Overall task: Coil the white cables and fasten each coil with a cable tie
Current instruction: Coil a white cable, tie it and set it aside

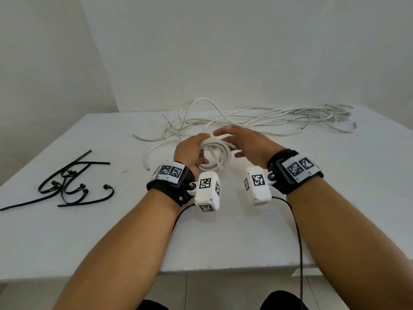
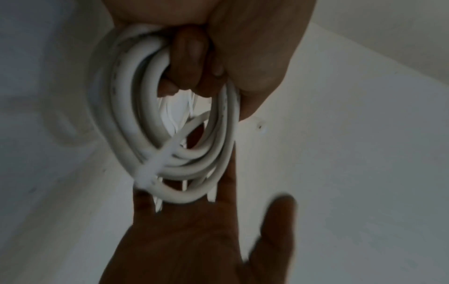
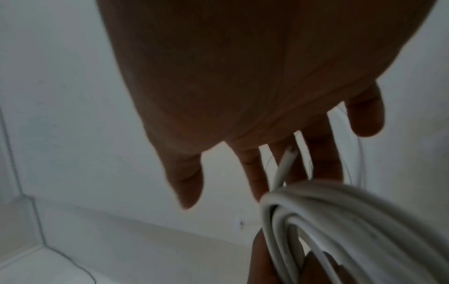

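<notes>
My left hand (image 1: pixel 194 151) grips a coil of thick white cable (image 1: pixel 216 158), fingers curled through its loops (image 2: pixel 187 63). The coil (image 2: pixel 145 119) hangs from that grip, and a loose white cable end (image 2: pixel 170 148) crosses its loops. My right hand (image 1: pixel 242 142) hovers open just right of the coil, fingers spread and straight (image 3: pixel 252 173), holding nothing. The coil (image 3: pixel 345 217) sits just beyond the right hand's fingertips, with a cut cable end (image 3: pixel 285 163) sticking up. A tail of the cable (image 1: pixel 154 153) trails onto the table to the left.
A tangle of thinner white cables (image 1: pixel 279 119) lies along the back of the white table (image 1: pixel 111 231). Several black cable ties (image 1: pixel 67 184) lie at the left. The wall stands close behind, and the table's front edge is near my forearms.
</notes>
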Tool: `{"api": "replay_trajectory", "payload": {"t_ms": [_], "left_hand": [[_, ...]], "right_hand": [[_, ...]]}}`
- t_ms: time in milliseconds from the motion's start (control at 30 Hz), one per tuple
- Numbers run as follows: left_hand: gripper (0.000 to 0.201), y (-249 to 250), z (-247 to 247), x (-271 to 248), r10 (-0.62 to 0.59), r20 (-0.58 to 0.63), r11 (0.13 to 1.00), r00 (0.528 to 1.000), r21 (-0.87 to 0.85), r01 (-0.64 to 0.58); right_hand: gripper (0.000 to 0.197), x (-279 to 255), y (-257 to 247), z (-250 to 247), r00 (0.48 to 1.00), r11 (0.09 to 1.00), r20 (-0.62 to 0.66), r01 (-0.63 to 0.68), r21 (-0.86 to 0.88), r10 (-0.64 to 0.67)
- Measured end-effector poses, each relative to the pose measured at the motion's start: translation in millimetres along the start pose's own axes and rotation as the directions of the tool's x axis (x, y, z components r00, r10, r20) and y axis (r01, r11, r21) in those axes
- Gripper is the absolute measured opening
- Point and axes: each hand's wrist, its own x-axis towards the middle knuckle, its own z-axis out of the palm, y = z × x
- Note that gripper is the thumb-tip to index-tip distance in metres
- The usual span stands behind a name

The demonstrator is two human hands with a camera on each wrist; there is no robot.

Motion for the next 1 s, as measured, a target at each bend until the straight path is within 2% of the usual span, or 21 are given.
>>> {"api": "replay_trajectory", "payload": {"t_ms": [100, 167, 233, 433, 533, 633, 700, 767, 833, 900, 1000], "left_hand": [[0.020, 2.7, -8.1, 5.9, 0.016, -0.076, 1.000, 0.997, -0.017, -0.017], [0.019, 4.2, -10.3, 7.2, 0.021, -0.086, 0.999, 0.996, -0.033, -0.024], [0.017, 4.8, -10.9, 7.6, 0.033, -0.085, 0.999, 0.996, -0.030, -0.036], [0.021, 4.8, -13.4, 7.6, 0.023, -0.075, 0.998, 0.997, -0.056, -0.027], [0.022, 5.5, -13.0, 6.7, 0.021, -0.070, 0.998, 0.997, -0.063, -0.025], [0.018, 6.0, -13.3, 5.6, 0.048, -0.071, 0.999, 0.996, -0.018, -0.049], [0.016, 4.3, -11.9, 5.1, 0.112, -0.043, 0.989, 0.993, 0.107, -0.107], [0.020, 2.3, -9.3, 4.5, 0.198, -0.006, 0.961, 0.980, 0.199, -0.193], [0.025, -0.2, -7.0, 5.7, 0.283, 0.032, 0.926, 0.958, 0.252, -0.282], [0.024, -1.6, -5.9, 6.2, 0.343, 0.056, 0.887, 0.938, 0.309, -0.343], [0.025, -2.4, -5.8, 5.7, 0.357, 0.095, 0.857, 0.929, 0.363, -0.366]], "right_hand": [[0.042, -9.4, -3.2, -6.0, 0.982, 0.951, 0.067, 0.187, -0.245, -0.175], [0.047, -11.2, -6.5, -8.5, 0.960, 0.865, 0.088, 0.279, -0.417, -0.267], [0.044, -10.8, -10.2, -4.4, 0.937, 0.777, 0.124, 0.341, -0.529, -0.327], [0.051, -8.3, -13.5, 11.6, 0.948, 0.607, 0.153, 0.298, -0.737, -0.280], [0.035, -7.4, -12.7, 13.9, 0.931, 0.538, 0.165, 0.326, -0.777, -0.326], [0.011, -3.8, -9.9, 16.2, 0.857, 0.546, 0.137, 0.432, -0.717, -0.497], [0.005, -0.3, -9.1, 17.5, 0.802, 0.597, 0.038, 0.474, -0.647, -0.596], [0.006, 2.1, -8.2, 19.2, 0.772, 0.673, -0.089, 0.484, -0.558, -0.629], [0.005, 3.2, -5.9, 19.8, 0.775, 0.747, -0.195, 0.459, -0.480, -0.602], [0.004, 2.7, -3.6, 19.0, 0.790, 0.792, -0.236, 0.440, -0.423, -0.566], [0.016, 1.7, -3.2, 18.7, 0.779, 0.780, -0.230, 0.457, -0.427, -0.583]]}}
